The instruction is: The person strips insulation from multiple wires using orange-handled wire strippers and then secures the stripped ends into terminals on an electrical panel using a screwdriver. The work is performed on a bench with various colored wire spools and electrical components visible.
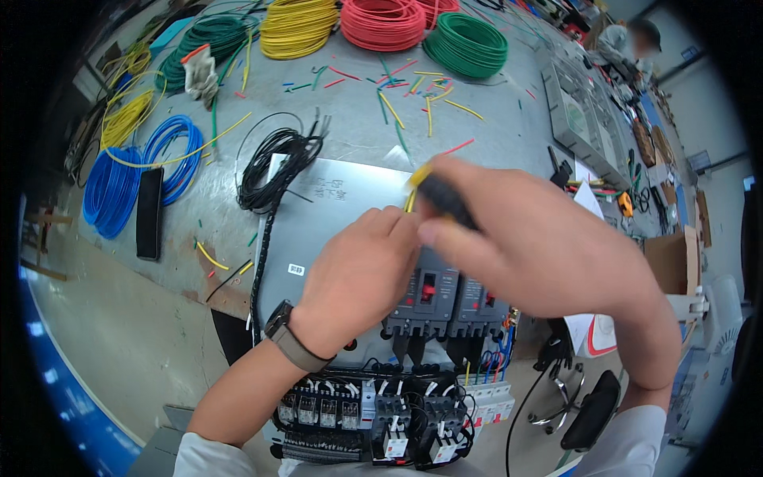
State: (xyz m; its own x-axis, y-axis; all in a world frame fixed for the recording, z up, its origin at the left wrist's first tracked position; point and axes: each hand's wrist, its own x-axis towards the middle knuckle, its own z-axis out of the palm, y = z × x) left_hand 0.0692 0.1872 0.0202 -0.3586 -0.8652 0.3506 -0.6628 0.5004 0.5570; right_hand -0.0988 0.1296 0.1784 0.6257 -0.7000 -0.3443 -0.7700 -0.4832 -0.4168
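My right hand (534, 234) is closed around a black and yellow handle (445, 200), which looks like a screwdriver's; its tip is hidden. Against it my left hand (358, 266), with a watch (288, 332) on the wrist, has its fingers curled together. A short yellow strip (410, 200) shows beside those fingertips, and whether they hold it cannot be made out. Both hands are over the far end of a circuit breaker (427, 296) on a grey metal panel (338, 179). A second breaker (474, 306) sits to its right, partly under my right hand.
Nearer me are relays (327, 412), contactors (395, 441) and small breakers (491, 404). Black cable (274, 167) lies coiled at the panel's far left corner. Blue wire coils (111, 191), a black phone-like slab (149, 213), yellow (298, 28), red (381, 24) and green coils (467, 46) lie beyond.
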